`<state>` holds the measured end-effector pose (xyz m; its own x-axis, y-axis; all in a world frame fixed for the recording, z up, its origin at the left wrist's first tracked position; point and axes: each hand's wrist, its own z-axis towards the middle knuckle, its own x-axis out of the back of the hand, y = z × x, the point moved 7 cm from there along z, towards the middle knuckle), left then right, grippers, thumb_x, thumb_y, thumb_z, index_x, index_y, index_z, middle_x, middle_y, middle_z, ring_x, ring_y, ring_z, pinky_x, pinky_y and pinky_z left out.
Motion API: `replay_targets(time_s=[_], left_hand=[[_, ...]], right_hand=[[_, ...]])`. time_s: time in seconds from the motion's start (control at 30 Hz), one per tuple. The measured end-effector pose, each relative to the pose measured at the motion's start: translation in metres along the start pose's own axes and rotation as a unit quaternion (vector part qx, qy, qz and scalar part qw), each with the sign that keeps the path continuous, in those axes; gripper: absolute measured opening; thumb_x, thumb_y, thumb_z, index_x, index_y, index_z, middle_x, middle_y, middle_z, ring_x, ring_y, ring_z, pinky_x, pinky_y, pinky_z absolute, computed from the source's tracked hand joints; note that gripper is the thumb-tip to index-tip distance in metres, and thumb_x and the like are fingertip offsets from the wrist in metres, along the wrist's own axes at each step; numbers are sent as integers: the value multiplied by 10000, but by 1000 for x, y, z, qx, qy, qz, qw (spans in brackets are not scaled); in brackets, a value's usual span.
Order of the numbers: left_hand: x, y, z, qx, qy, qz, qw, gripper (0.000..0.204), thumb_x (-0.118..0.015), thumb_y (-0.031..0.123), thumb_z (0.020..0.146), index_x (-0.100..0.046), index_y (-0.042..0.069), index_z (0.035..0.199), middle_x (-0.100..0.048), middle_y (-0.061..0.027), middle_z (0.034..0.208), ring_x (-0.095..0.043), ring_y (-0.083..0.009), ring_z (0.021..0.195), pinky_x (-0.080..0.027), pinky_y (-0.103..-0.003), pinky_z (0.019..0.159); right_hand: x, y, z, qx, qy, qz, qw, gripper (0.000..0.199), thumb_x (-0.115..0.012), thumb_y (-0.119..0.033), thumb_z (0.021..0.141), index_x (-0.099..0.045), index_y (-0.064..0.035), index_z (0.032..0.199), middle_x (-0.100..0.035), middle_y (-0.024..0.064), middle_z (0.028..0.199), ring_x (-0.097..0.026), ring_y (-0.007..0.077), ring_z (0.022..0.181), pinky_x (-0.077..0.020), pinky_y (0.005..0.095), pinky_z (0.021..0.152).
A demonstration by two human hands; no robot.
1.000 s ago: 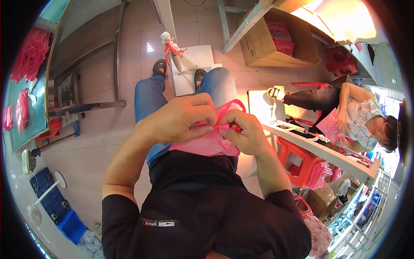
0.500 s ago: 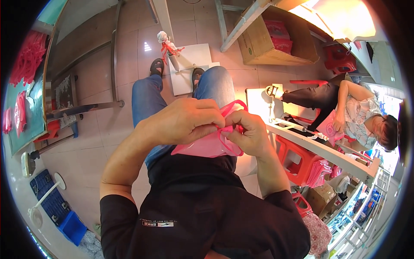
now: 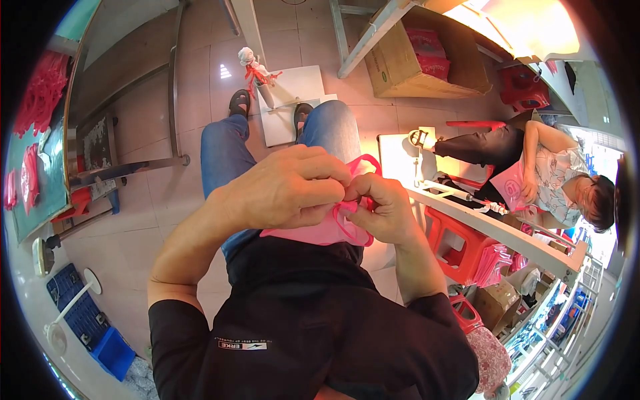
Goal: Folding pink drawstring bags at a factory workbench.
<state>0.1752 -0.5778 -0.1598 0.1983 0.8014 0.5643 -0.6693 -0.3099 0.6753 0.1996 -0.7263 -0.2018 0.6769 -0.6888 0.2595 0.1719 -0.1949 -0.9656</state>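
Above my lap, a thin pink bag [image 3: 303,235] with a darker pink cord edge hangs between my two hands. My left hand [image 3: 293,187] is closed, its thumb and fingers pinched on the bag's upper edge. Close against it, my right hand [image 3: 383,207] is closed too, thumb and forefinger pinching the pink cord. A loop of the cord stands up behind the fingertips. The exact spot where the fingertips meet is partly hidden by the fingers.
At right, a seated person holds a pink bag [image 3: 510,189] beside a metal frame [image 3: 493,223]. A red stool [image 3: 453,243] bears stacked pink pieces. A cardboard box [image 3: 400,70] stands at the far right. Pink pieces lie on a green-topped table [image 3: 47,193] at left.
My hands have drawn slightly closer together, and my left hand covers more of the pink bag. The cord loop by the fingertips has shifted a little.
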Motion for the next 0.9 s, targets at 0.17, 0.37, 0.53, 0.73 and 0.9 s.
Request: replay_targets(time_s=[0.17, 0.37, 0.53, 0.73, 0.9], left_hand=[[-9, -6, -6, 24, 20, 34, 999, 181, -703, 27, 749, -589, 93, 872, -633, -52, 898, -638, -268, 769, -509, -377, 651], [-10, -16, -3, 93, 7, -43, 995, 146, -688, 36, 796, -615, 76, 917, -618, -86, 864, -622, -308, 697, -502, -390, 585], [-9, -18, -3, 101, -37, -74, 991, 157, -687, 31, 782, -629, 92, 916, -583, -68, 841, -615, -284, 684, -489, -385, 582], [-13, -23, -9, 134, -68, -130, 980, 164, -689, 46, 779, -633, 110, 918, -554, -49, 827, -604, -274, 651, -480, -383, 573], [-11, -14, -7, 111, -73, -27, 991, 205, -728, 14, 757, -661, 90, 934, -587, -68, 832, -610, -284, 660, -499, -373, 577]], right_hand=[[-2, -2, -1, 22, 23, -16, 999, 187, -714, 49, 749, -642, -27, 903, -695, 64, 807, -664, 146, 712, -525, 276, 639], [-1, -5, -3, 59, 42, -59, 996, 194, -693, 57, 704, -640, -36, 866, -682, 65, 765, -670, 162, 676, -523, 272, 617], [-2, -6, -6, 68, 31, -93, 993, 200, -707, 58, 690, -650, -41, 855, -680, 58, 724, -670, 152, 626, -516, 265, 568], [0, -6, -6, 85, 55, -64, 993, 199, -704, 78, 690, -648, -38, 842, -687, 53, 736, -673, 147, 636, -519, 263, 574], [2, 1, -8, 62, 76, -31, 995, 205, -661, 106, 692, -640, -17, 854, -690, 58, 791, -667, 141, 700, -524, 258, 627]])
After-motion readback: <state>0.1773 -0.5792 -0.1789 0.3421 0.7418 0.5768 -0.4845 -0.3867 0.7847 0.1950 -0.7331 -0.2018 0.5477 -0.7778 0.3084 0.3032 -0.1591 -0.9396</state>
